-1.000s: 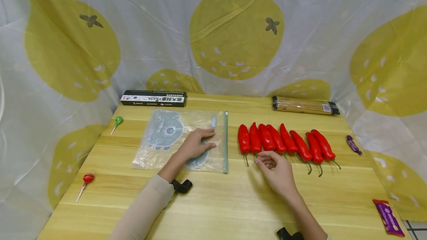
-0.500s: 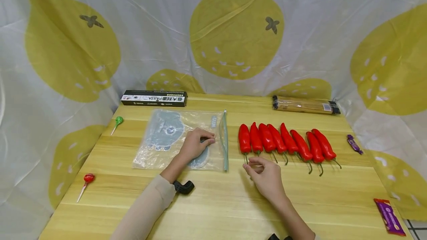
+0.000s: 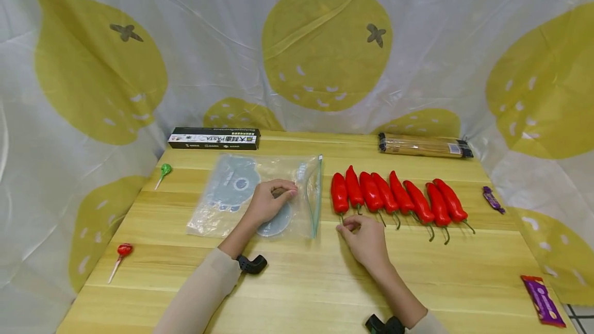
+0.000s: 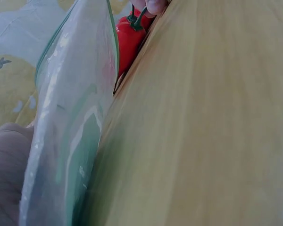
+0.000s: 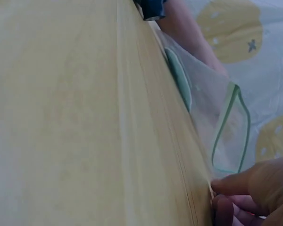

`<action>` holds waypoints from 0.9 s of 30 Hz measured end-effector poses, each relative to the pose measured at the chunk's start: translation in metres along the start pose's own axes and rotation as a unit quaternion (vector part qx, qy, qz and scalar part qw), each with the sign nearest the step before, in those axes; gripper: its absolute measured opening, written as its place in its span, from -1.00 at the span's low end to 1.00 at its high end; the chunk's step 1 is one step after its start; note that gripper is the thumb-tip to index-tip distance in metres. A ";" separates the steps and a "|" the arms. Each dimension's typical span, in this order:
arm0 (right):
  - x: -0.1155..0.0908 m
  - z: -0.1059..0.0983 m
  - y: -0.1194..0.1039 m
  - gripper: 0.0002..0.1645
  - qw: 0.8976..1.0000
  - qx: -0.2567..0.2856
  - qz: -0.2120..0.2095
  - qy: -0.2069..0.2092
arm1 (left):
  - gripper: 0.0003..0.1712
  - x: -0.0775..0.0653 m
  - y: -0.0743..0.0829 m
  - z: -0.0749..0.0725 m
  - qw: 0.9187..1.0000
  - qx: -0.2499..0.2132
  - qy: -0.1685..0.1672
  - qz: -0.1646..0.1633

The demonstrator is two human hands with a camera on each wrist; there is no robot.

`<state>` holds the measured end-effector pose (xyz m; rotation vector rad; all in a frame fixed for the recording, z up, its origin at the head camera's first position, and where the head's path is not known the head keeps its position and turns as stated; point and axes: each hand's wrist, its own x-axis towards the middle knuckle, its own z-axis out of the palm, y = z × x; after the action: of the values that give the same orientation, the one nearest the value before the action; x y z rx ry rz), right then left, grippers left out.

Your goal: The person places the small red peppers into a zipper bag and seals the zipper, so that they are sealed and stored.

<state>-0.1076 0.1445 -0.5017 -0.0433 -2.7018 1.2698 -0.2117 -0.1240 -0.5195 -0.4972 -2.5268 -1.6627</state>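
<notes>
Head view showed the left hand with thumb and index fingertips brought together, pinching the upper sheet of a clear zip bag. The right hand had its thumb and index finger closed at the green stem of the leftmost red pepper, the other fingers curled in beneath; the left wrist view also showed fingertips at a stem. That pepper was smooth, glossy and evenly red, blunt at its far end, and lay on the table just beyond the right hand. The bag lay flat at its left part, crinkled and see-through, with a pale blue-grey figure and a round patch printed on it; its green-edged mouth gaped into a narrow loop facing the peppers, plain in the right wrist view. Seven other red peppers ran rightward in a row, stems toward the person. Farther out on the pale wooden table were a black-and-white box, a packet of long sticks, a green lollipop, a red lollipop, a small purple sweet and a purple-and-red bar
</notes>
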 end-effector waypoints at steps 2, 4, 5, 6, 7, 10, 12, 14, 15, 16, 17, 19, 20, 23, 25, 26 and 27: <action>-0.001 -0.001 0.000 -0.86 1.000 0.004 -0.001 0.013 | -0.81 0.000 0.000 -0.001 1.000 -0.014 0.008 -0.013; -0.002 -0.004 -0.001 -0.87 0.999 0.015 -0.004 0.036 | -0.79 0.001 0.000 -0.002 0.999 -0.028 0.019 -0.026; -0.003 -0.006 -0.003 -0.87 0.998 0.024 -0.009 0.050 | -0.77 0.001 0.001 -0.003 0.999 -0.033 0.024 -0.029; -0.004 -0.008 -0.004 -0.87 0.997 0.030 -0.013 0.065 | -0.76 0.001 0.001 -0.004 0.998 -0.038 0.030 -0.031; -0.004 -0.011 -0.005 -0.87 0.996 0.041 -0.019 0.080 | -0.75 0.001 0.002 -0.005 0.998 -0.042 0.034 -0.032; -0.004 -0.019 -0.008 -0.90 0.989 0.089 -0.028 0.113 | -0.74 0.002 0.004 -0.007 0.997 -0.052 0.039 -0.034; -0.003 -0.025 -0.008 -0.92 0.984 0.124 -0.029 0.121 | -0.75 0.002 0.005 -0.007 0.997 -0.055 0.037 -0.035; 0.000 -0.030 -0.007 -0.92 0.980 0.156 -0.023 0.118 | -0.77 0.001 0.008 -0.008 0.997 -0.058 0.032 -0.036; 0.001 -0.033 -0.006 -0.92 0.979 0.167 -0.020 0.114 | -0.78 0.001 0.010 -0.008 0.997 -0.059 0.030 -0.037; 0.003 -0.036 -0.004 -0.91 0.978 0.176 -0.014 0.108 | -0.79 0.001 0.012 -0.008 0.997 -0.061 0.028 -0.037; 0.004 -0.038 -0.003 -0.90 0.979 0.181 -0.008 0.099 | -0.79 0.000 0.017 -0.009 0.997 -0.062 0.025 -0.036; 0.007 -0.042 -0.001 -0.87 0.980 0.182 0.004 0.076 | -0.80 -0.001 0.026 -0.010 0.997 -0.063 0.022 -0.037; 0.009 -0.044 0.000 -0.85 0.982 0.179 0.009 0.063 | -0.80 -0.002 0.030 -0.011 0.997 -0.063 0.021 -0.037; 0.018 -0.049 -0.003 -0.83 0.987 0.160 0.014 0.024 | -0.81 -0.005 0.042 -0.013 0.997 -0.061 0.019 -0.033; 0.027 -0.050 -0.006 -0.82 0.990 0.141 0.012 0.000 | -0.82 -0.006 0.044 -0.014 0.998 -0.061 0.019 -0.028; 0.032 -0.049 -0.008 -0.82 0.991 0.132 0.007 -0.011 | -0.82 -0.007 0.045 -0.014 0.998 -0.061 0.020 -0.024; 0.037 -0.048 -0.010 -0.82 0.992 0.123 0.004 -0.021 | -0.83 -0.007 0.045 -0.014 0.998 -0.064 0.020 -0.020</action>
<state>-0.1362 0.1784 -0.4589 0.0031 -2.5590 1.6129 -0.1928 -0.1219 -0.4755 -0.4207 -2.4286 -1.8379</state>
